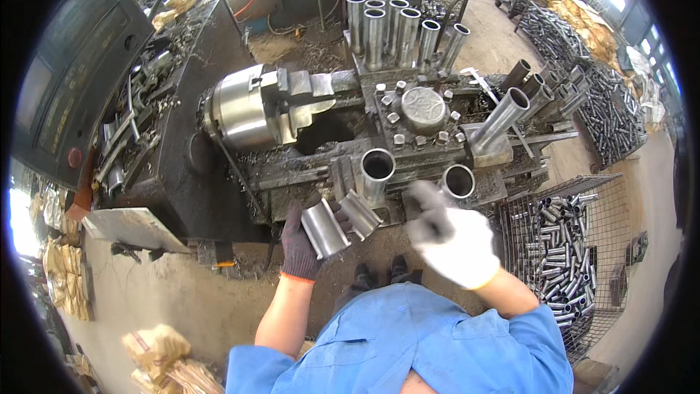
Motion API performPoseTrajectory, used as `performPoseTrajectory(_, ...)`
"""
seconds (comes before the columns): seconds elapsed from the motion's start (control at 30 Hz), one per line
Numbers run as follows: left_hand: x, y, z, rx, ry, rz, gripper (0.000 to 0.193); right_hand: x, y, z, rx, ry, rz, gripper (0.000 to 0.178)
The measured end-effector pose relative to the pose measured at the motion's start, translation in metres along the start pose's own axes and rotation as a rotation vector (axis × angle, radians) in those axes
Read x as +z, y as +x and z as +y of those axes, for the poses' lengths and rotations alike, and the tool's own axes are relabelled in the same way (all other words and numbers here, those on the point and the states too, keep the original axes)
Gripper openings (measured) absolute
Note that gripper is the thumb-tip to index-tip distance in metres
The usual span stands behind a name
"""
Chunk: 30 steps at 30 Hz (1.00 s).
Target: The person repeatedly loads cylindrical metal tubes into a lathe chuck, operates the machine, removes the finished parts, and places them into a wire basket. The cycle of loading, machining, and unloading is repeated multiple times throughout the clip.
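My left hand, in a dark knit glove with an orange cuff, is closed on a shiny half-round metal shell. A second half-round shell sits just right of it, seemingly in the same grip; the fingers behind are hidden. My right hand, in a white glove with dark, soiled fingers, is smeared by motion. It is just below an upright metal tube on the lathe's near side; whether they touch I cannot tell. Another upright tube stands between the shells and that one.
Left of centre is the lathe chuck; the bolted tool post is right of it. Several tubes stand behind. A caliper lies near a leaning tube. A wire basket of short tubes is at my right.
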<state>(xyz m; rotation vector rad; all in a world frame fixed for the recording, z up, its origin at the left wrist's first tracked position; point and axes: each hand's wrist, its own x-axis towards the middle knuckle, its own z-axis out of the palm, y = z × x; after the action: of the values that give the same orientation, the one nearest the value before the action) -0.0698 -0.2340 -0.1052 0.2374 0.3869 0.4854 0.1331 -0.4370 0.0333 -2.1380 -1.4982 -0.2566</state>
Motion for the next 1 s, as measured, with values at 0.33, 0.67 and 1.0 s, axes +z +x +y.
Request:
performPoseTrajectory(0.33, -0.027, 0.015, 0.01, -0.041, 0.036, 0.277, 0.058, 0.086, 0.0, -0.04, -0.489, 0.125, -0.569, 0.012)
performPoseTrajectory(0.67, -0.071, 0.01, 0.026, 0.004, -0.155, -0.026, 0.074, 0.166, 0.025, -0.012, 0.205, 0.321, -0.506, 0.042)
performPoseTrajectory(1.0, 0.06, 0.034, 0.027, 0.553, 0.288, -0.11, 0.081, 0.104, 0.12, -0.053, 0.351, 0.64, -0.813, 0.098)
